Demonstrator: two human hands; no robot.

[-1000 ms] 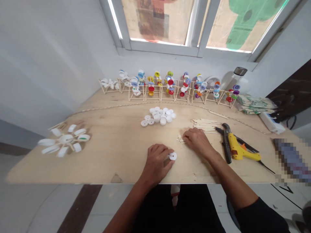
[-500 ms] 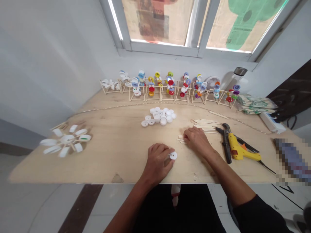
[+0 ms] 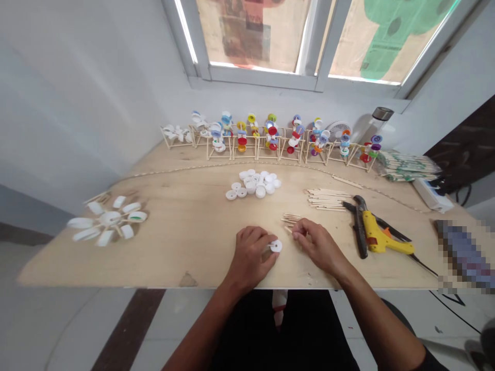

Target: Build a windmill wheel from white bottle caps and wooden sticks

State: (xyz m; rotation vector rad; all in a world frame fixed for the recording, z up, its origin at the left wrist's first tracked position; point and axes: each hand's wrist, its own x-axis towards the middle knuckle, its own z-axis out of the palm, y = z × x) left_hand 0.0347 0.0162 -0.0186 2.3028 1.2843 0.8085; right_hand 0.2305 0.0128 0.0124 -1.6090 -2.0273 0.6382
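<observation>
My left hand (image 3: 251,255), low at the table's middle, is closed around a white bottle cap (image 3: 277,246) with a small hole in its centre. A short pale piece by my fingers seems joined to the cap; my hand hides the rest. In my right hand (image 3: 315,242), thumb and fingertips pinch a short wooden stick (image 3: 288,230) whose end points left toward the cap. Just beyond that hand lies a small group of short sticks (image 3: 290,218). Farther up the table sits a cluster of white bottle caps (image 3: 253,184).
A wheel of white caps on sticks (image 3: 110,220) lies at left. Colourful cap wheels on stick frames (image 3: 270,141) line the back. To the right are longer sticks (image 3: 327,198), black-handled cutters (image 3: 360,232), a yellow glue gun (image 3: 381,234) and a power strip (image 3: 433,195).
My right hand has drawn back from the short sticks toward me and now holds one of them. The left hand stays in place with the cap.
</observation>
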